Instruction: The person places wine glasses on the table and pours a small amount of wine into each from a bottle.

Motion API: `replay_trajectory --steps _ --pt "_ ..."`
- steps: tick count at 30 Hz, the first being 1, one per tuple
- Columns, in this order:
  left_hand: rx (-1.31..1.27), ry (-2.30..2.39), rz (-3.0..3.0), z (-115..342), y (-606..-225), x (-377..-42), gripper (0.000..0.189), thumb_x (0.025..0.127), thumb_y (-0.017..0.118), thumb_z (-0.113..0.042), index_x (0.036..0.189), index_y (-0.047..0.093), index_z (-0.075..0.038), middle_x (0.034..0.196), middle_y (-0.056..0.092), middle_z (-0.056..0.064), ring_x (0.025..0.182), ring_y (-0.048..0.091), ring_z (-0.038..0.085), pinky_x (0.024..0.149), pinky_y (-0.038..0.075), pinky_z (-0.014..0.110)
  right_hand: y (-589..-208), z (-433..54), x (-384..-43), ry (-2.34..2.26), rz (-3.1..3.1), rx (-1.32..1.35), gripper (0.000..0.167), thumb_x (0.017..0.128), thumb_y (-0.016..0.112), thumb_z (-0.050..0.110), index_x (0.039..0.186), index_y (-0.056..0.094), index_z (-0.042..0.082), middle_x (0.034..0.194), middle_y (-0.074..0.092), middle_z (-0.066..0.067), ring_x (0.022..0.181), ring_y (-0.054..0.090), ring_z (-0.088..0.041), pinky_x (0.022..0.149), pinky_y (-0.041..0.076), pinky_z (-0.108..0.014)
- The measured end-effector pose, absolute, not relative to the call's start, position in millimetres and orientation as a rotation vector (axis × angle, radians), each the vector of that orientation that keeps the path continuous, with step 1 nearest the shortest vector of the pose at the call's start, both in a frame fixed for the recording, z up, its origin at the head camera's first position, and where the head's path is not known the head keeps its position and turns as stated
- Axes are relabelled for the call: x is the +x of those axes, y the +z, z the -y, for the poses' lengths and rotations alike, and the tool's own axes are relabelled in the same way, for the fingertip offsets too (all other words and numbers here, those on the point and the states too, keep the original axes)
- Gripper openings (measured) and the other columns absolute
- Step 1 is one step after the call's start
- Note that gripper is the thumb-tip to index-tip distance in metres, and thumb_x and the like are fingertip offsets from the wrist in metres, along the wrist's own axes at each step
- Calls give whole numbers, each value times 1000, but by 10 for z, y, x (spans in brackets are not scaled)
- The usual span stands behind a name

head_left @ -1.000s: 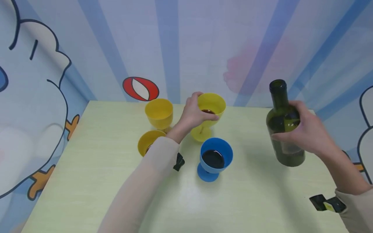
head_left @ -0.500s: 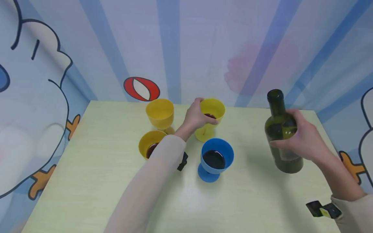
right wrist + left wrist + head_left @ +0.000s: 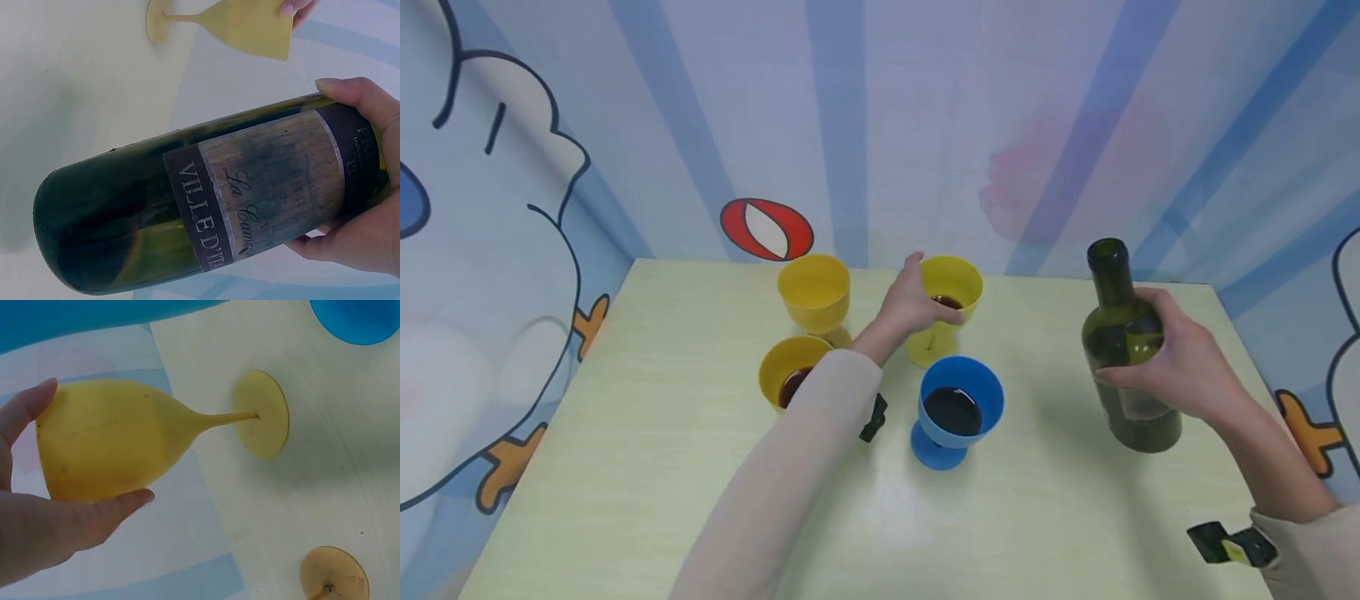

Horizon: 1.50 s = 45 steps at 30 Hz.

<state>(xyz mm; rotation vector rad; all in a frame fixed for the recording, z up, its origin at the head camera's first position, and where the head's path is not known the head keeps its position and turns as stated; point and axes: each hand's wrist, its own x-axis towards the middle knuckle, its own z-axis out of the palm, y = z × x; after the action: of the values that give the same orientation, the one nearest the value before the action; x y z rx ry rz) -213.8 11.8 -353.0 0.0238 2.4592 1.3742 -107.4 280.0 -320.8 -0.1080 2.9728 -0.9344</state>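
Gripping with the left hand (image 3: 913, 306) the bowl of a lemon-yellow plastic stemmed goblet (image 3: 964, 287), between thumb and fingers near the rim, probably to steady a top-heavy shape on a thin stem. Located towards the far edge of the pale green surface (image 3: 625, 417), upright or nearly so; impossible to tell whether resting fully on its foot. Gripping with the right hand (image 3: 1191, 367) a dark green glass wine bottle (image 3: 1120, 337) around the body, perhaps for firm control of the weight. Held mouth up, leaning slightly towards the goblets, seemingly just above the surface, well apart from the lemon-yellow goblet. Hard to judge how full through the dark glass.

Visible inside the lemon-yellow goblet: a little dark red liquid (image 3: 947, 302). Also holding dark liquid: a bright blue plastic goblet (image 3: 964, 375), upright just nearer the viewer, and a low-standing orange-yellow plastic goblet (image 3: 778, 358), partly hidden by the beige left sleeve (image 3: 805, 433). Just behind that, another orange-yellow plastic goblet (image 3: 814, 304), upright, showing no liquid from this angle. Grouped closely, probably for easy reach.
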Motion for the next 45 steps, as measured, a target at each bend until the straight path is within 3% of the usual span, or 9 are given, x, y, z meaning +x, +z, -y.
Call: replay_trajectory --steps 5,13,21,26,33,45 --pt "22 1381 -2454 -105 -3430 -2098 105 70 80 -14 147 9 -19 149 21 6 132 26 25 104 29 41 -3211 -2798 -1075 -932 -2964 -101 99 69 80 24 142 17 2 116 44 -32 98 48 -48 68 41 -59" --pt "227 1339 -2475 78 -2970 -1982 102 71 79 -21 147 11 -18 150 17 3 133 22 21 104 28 40 -3219 -2794 -1075 -933 -2962 -93 99 69 80 24 142 17 1 116 44 -32 98 48 -48 68 40 -60" --pt "305 1289 -2515 546 -2555 -1908 90 75 76 -26 145 19 -24 148 23 -2 132 25 19 99 34 43 -3221 -2816 -1084 -928 -2962 -84 100 69 80 24 142 16 2 116 44 -32 98 48 -49 67 40 -61" --pt "358 1125 -2556 901 -2463 -1955 88 76 74 -31 145 20 -24 147 25 -2 132 24 19 100 32 46 -3234 -2844 -1068 -930 -2960 -81 99 69 80 25 142 16 1 116 44 -32 98 48 -49 67 41 -60" --pt "378 1095 -2548 1395 -2662 -2157 88 77 73 -32 145 19 -20 147 26 4 133 23 22 102 28 49 -3255 -2883 -1042 -922 -2969 -69 98 70 79 24 141 16 0 115 43 -32 97 48 -49 66 41 -59" --pt "339 1249 -2447 1876 -3484 -2370 95 75 75 -34 146 15 -15 147 24 9 132 25 28 100 32 50 -3272 -2912 -1007 -926 -2971 -64 97 71 79 25 141 16 0 115 43 -32 97 47 -49 66 41 -59"
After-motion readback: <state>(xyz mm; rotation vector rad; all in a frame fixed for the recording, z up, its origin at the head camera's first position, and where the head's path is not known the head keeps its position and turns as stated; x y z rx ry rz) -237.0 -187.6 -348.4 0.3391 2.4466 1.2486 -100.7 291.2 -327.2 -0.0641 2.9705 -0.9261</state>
